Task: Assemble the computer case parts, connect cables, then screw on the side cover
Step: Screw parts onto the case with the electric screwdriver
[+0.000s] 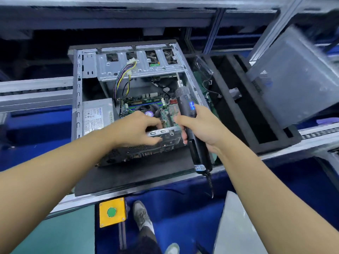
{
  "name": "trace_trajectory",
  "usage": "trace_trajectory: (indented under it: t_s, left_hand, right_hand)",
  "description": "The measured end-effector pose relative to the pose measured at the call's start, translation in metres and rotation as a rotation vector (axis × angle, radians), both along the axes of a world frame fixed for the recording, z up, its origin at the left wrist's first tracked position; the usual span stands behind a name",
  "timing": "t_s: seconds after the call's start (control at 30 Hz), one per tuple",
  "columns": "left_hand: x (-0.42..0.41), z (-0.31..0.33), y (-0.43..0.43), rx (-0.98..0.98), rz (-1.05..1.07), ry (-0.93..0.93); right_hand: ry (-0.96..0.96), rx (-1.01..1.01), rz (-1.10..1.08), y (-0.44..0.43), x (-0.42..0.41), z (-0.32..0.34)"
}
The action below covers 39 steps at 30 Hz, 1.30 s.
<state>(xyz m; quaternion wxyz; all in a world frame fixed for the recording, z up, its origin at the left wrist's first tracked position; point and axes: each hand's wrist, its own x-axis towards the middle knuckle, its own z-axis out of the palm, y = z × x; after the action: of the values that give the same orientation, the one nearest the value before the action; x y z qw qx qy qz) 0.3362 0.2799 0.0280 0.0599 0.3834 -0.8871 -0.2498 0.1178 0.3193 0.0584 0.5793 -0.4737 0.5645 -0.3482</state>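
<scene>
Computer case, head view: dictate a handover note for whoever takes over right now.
Left hand grips a metal bracket at the near edge of the computer case. Right hand holds the electric screwdriver, bit pointing into it.
Done: power supply and motherboard are in.
Left: a coloured cable bundle ends in a loose plug; the grey panel, likely the side cover, stands off to the right, not on.

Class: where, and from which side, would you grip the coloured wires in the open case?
Probably by the white plug ending the wires, from above: the case lies open side up, and the rigid plug holds firmer than slack wire.
</scene>
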Motion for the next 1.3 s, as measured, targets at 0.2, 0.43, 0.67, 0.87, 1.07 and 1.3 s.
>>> trace_trajectory:
  t_s: [0.2,0.43,0.67,0.87,1.07,1.3]
  left_hand:
    - [-0.004,0.004,0.004,-0.047,0.03,-0.089]
    - [-0.007,-0.002,0.021,-0.2,0.073,-0.081]
    - [-0.009,-0.005,0.022,-0.283,0.081,-0.109]
    - [-0.006,-0.009,0.023,-0.256,0.13,-0.045]
    - [-0.006,-0.009,0.023,-0.242,0.142,-0.037]
    - [-0.002,-0.008,0.021,-0.241,0.096,0.023]
  right_hand:
    - [-0.068,0.075,-0.023,0.044,-0.011,-0.012]
    - [-0.077,0.114,-0.062,0.106,0.0,-0.046]
    - [-0.062,-0.043,-0.454,0.073,0.052,-0.047]
    - [0.197,-0.045,-0.559,0.054,0.076,-0.042]
    - [0.374,-0.106,-0.574,0.055,0.083,-0.037]
    - [0.324,-0.085,-0.605,0.056,0.084,-0.039]
